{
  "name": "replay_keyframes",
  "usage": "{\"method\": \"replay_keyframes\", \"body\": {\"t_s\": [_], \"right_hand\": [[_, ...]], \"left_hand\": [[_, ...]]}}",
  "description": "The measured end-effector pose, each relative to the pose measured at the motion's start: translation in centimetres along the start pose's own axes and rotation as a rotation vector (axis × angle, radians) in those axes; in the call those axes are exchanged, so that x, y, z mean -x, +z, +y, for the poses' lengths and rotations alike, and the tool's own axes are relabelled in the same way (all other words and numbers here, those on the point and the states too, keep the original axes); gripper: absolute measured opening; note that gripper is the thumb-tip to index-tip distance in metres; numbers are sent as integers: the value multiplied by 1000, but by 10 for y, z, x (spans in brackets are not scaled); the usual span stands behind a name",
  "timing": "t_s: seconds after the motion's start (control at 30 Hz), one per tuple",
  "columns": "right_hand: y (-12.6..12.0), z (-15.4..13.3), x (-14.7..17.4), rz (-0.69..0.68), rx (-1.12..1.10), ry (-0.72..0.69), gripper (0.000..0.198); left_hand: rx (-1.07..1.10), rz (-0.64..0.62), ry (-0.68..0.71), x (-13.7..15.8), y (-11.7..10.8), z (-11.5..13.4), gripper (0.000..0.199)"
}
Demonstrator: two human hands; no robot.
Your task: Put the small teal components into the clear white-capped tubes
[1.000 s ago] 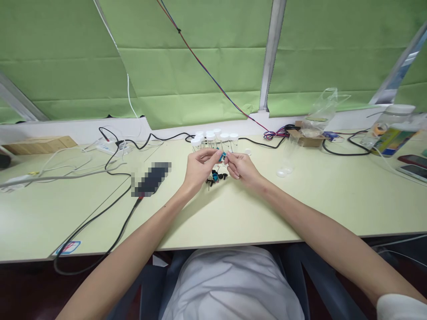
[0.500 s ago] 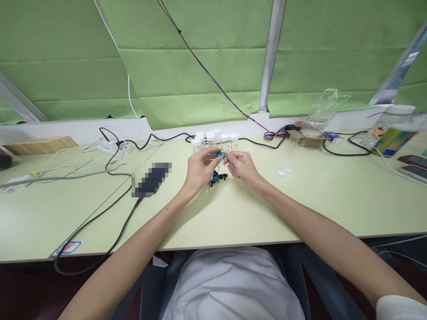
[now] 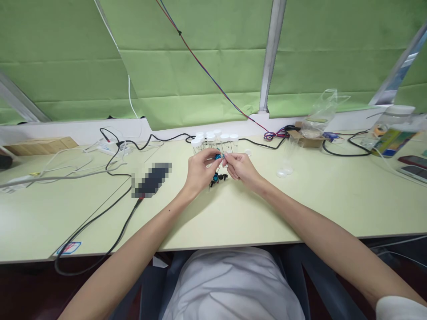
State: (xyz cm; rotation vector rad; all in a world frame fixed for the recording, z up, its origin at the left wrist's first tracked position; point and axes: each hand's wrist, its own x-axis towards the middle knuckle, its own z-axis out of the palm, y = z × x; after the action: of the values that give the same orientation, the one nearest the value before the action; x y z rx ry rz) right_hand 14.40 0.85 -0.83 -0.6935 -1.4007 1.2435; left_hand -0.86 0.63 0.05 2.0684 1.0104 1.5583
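Note:
Small blue parts (image 3: 218,156), perhaps electronic components with thin leads, are pinched between the thumb and fingers of my left hand (image 3: 201,170). My right hand (image 3: 243,168) is closed in a pinch right beside them, with a bit of blue showing at its fingertips; its exact hold is too small to make out. On the table just below my hands lies a little heap of black and blue parts (image 3: 218,178) with wire leads. Several clear vials (image 3: 211,141) with white caps stand close together behind my hands.
A pixelated dark device (image 3: 153,179) with a black cable lies to the left. Clear tubes (image 3: 292,149) and round lids (image 3: 282,172) sit at right, before a cardboard box (image 3: 305,140). A plastic jar (image 3: 392,124) and phones (image 3: 413,171) are farther right; wooden blocks (image 3: 42,146) at far left.
Both hands stay nearly in place over the heap. The fingertips have shifted very slightly, and the blue parts in my left hand sit at a slightly different angle.

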Motion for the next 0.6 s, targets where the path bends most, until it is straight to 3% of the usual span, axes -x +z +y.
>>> {"method": "replay_keyframes", "body": {"t_s": [0.2,0.43,0.53,0.6], "right_hand": [[-2,-3,0,31,51,29,53],[-10,-6,-8,164,-11,110,63],[-22,-3,-13,260,61,36,62],[-32,2,-15,310,264,-60,54]], "left_hand": [[-69,-29,61,0,-3,5,16],[-45,83,87,-4,-8,12,11],[-13,178,113,-5,-10,14,13],[2,235,119,-5,-10,15,14]]}}
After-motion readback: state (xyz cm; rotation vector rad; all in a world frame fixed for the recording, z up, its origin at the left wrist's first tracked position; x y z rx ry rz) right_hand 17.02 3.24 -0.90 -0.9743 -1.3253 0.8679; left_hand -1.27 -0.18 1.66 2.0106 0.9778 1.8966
